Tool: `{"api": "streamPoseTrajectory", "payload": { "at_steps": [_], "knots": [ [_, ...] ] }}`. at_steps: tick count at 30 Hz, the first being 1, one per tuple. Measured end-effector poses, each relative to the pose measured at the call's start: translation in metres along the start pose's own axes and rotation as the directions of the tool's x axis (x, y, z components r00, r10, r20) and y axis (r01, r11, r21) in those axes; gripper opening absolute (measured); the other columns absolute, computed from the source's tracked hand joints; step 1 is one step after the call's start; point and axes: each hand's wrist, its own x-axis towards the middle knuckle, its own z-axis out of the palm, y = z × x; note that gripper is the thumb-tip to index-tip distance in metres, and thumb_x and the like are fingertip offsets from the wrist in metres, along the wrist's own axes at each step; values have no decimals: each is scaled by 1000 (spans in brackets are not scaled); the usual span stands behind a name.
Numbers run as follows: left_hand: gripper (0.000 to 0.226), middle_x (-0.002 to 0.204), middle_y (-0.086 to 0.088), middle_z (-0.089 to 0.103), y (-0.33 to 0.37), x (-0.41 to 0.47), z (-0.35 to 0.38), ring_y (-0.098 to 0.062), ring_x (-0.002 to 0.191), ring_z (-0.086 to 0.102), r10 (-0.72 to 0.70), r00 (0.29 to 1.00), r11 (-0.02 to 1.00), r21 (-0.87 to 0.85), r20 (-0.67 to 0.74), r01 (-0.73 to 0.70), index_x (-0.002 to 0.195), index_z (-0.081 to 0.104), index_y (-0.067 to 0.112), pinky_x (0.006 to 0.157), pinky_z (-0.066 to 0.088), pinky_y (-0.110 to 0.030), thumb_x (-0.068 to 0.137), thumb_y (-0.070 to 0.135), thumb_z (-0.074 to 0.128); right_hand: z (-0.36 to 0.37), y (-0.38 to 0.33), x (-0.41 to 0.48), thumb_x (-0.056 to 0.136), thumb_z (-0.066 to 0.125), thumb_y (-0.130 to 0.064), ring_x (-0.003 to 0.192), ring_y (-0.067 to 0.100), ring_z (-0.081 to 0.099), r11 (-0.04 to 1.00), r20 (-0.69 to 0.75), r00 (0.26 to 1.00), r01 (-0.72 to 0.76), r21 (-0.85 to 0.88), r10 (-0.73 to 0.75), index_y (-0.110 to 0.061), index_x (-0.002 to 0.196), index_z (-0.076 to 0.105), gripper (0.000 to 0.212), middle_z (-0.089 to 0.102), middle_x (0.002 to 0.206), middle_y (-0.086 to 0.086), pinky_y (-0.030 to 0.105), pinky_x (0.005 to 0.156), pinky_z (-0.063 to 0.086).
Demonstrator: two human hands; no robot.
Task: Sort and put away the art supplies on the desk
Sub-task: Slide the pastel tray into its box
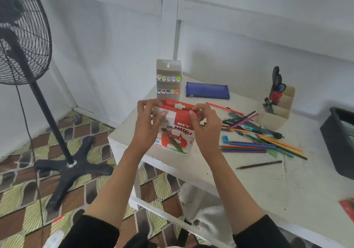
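Hands (148, 127) grip pastels box (176, 138) upright; flap uppermost

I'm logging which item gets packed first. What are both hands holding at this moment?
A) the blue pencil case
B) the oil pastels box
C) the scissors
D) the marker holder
B: the left hand and right hand both grip the top of the red-and-white oil pastels box, while the blue pencil case lies untouched behind it.
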Motion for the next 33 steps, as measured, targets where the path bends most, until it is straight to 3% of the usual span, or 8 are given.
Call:
{"api": "streamPoseTrajectory", "payload": {
  "at_steps": [6, 10, 16, 20, 25, 28, 30, 33],
  "knots": [
    [11, 110, 7, 44, -2, 0, -4, 5, 95, 55, 13, 1000, 999, -32, -14, -13, 101, 57, 28, 72, 49, -8, 92, 33, 54, 5, 11, -12, 94, 51, -40, 84, 17, 59, 948, -72, 961, 249, -196, -267, -16, 97, 62, 26, 55, 102, 4, 27, 69, 52],
    [5, 103, 13, 42, -3, -1, -7, 10, 95, 54, 5, 1000, 999, -39, -7, -5, 90, 54, 36, 70, 47, -6, 90, 32, 52, 3, 16, -11, 90, 56, -40, 87, 22, 62, 962, -21, 972, 229, -146, -234, -9, 94, 68, 33, 43, 113, 2, 25, 69, 56],
    [11, 102, 14, 47, -9, 1, -5, 4, 94, 56, -38, 999, 997, -68, -17, 37, 87, 65, 21, 71, 47, -7, 88, 28, 57, 2, 23, -18, 93, 54, -30, 103, 17, 53, 972, 1, 977, 212, -102, -213, -17, 106, 61, 19, 42, 124, 7, 15, 81, 48],
    [21, 111, 6, 53, -9, -2, -4, 1, 101, 61, -105, 993, 959, -270, -59, 85, 105, 68, 15, 74, 56, -20, 86, 6, 66, -1, 29, -20, 92, 53, -29, 110, 9, 48, 987, 43, 986, 162, -22, -161, -4, 103, 67, 30, 52, 124, 20, 0, 86, 39],
    [21, 116, -1, 59, -19, -4, -2, -17, 101, 63, -150, 988, 954, -259, 31, 153, 104, 65, 28, 83, 57, -38, 90, 14, 62, 2, 30, -21, 92, 56, -25, 113, 11, 53, 998, 69, 997, 22, 60, -26, -10, 107, 65, 23, 53, 127, 13, 13, 87, 49],
    [49, 125, 11, 45, -25, -14, 6, 2, 114, 49, -67, 996, 990, -122, 65, 75, 131, 43, 33, 89, 50, -17, 86, 27, 62, 1, 26, -24, 93, 56, -27, 99, 15, 64, 994, 77, 997, -35, 99, 27, -11, 106, 64, 23, 64, 113, 7, 15, 78, 54],
    [83, 137, 3, 32, -29, -23, 18, 11, 125, 33, -20, 997, 997, -71, 77, 25, 144, 23, 26, 94, 39, -6, 79, 37, 72, 1, 23, -23, 92, 59, -23, 90, 13, 66, 990, 69, 994, -88, 111, 81, -11, 104, 65, 18, 67, 105, 2, 18, 70, 56],
    [118, 155, -10, 10, -36, -31, 38, -3, 142, 9, -23, 992, 992, 122, 120, 8, 147, 0, 35, 112, 27, -28, 59, 72, 69, 1, 20, -18, 91, 60, -15, 87, 4, 63, 981, 49, 988, -148, 127, 143, -12, 103, 66, 14, 67, 103, 1, 13, 66, 54]
  ]
}}
